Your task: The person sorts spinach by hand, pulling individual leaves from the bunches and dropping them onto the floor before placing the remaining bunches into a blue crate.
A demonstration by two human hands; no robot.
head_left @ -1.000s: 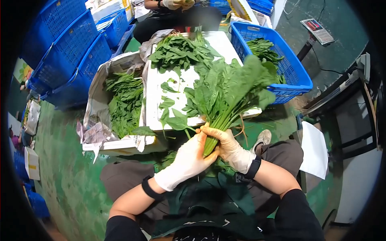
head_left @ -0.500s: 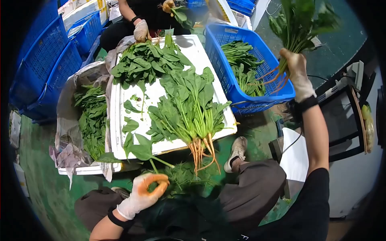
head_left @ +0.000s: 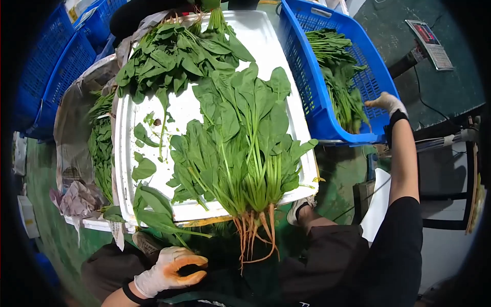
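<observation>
Green leafy vegetables that look like spinach (head_left: 255, 148) lie on a white foam lid (head_left: 181, 105), their orange roots hanging over its near edge. My left hand (head_left: 171, 268), in a stained white glove, is open just below this edge, with thumb and fingers apart and nothing between them. A loose leafy stem (head_left: 156, 210) lies close above it. Inside the blue basket (head_left: 313, 97), at the right, rests a bunch of spinach (head_left: 347, 100). My right hand (head_left: 387, 104), also gloved, is open over the basket's right rim, beside the roots of that bunch.
Another spinach pile (head_left: 176, 59) covers the lid's far left, near a person's dark clothing. A paper-lined box (head_left: 76, 102) of greens stands left, with blue crates (head_left: 51, 77) beyond. A digital scale (head_left: 429, 45) is at the far right.
My right hand has come down from its raised position, and the bunch it held now lies in the blue basket, let go. My left hand has opened wider. The view has shifted.
</observation>
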